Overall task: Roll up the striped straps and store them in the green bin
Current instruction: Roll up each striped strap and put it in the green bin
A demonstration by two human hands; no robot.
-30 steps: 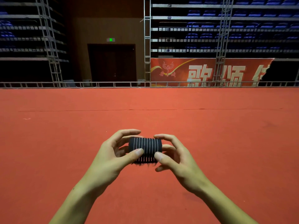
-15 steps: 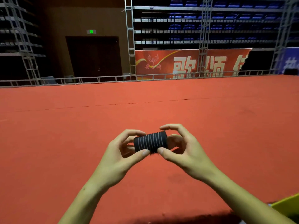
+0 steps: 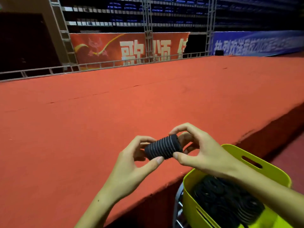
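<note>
I see both hands pinching the rolled strap (image 3: 162, 149) w/ fingertips, left hand (image 3: 130, 168) and right hand (image 3: 202, 155) at its ends. Roll's axis runs left-right. Bin (image 3: 256, 163) sits lower right, nearer right hand; probably rolled straps inside.

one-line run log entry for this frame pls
phase: carry to bin | left hand: pinches black white-striped rolled strap | right hand: pinches same roll | yellow-green plastic bin: lower right, dark rolls inside
</note>
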